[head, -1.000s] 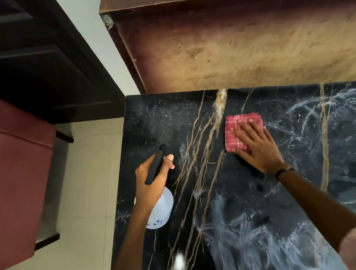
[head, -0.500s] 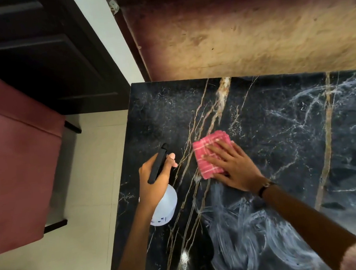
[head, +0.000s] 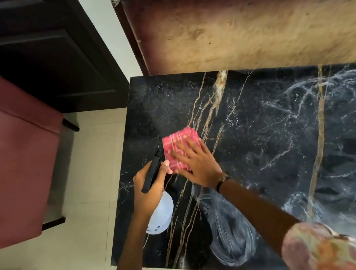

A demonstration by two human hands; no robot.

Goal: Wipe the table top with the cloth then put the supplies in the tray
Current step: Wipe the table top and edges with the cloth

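Black marble table top (head: 263, 135), one pink cloth (head: 179, 144), one spray bottle (head: 161, 214), two hands

Floor: pale tiles (head: 92, 248), left of and below the table.
Seat: red upholstered chair (head: 13, 161) on dark legs, at the left.
Door: dark panelled wood (head: 26, 53), upper left.
Wall: white strip (head: 104, 31) beside the door.
Backing: worn brown wooden panel (head: 248, 23) behind the table.

Near half of the folded pink checked cloth (head: 179, 141) is covered by the right hand (head: 195, 163). Neck of the white plastic spray bottle (head: 161, 216) is hidden under the left hand (head: 149, 187). Black gold-veined marble table top (head: 263, 135) is cut off at right edge.
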